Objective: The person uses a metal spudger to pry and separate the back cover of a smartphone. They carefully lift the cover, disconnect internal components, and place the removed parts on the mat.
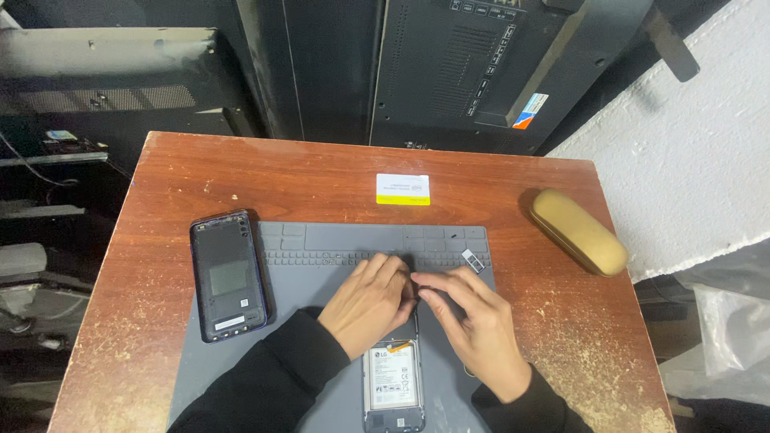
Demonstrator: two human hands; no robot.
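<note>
Worn wooden table (160, 184) under a grey mat (321, 248): my left hand (369, 301) and right hand (473, 325) pinch at the opened phone's (393, 385) top; back cover (227, 275) already off, battery not yet out.

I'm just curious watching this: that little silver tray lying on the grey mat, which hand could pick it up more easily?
Probably the right hand. The small silver tray lies on the grey mat just beyond its fingertips, on its own side. The left hand would have to cross over the right hand and the opened phone.

Gold glasses case (578, 232), white-yellow card (403, 189), phone back cover (228, 275).
</note>
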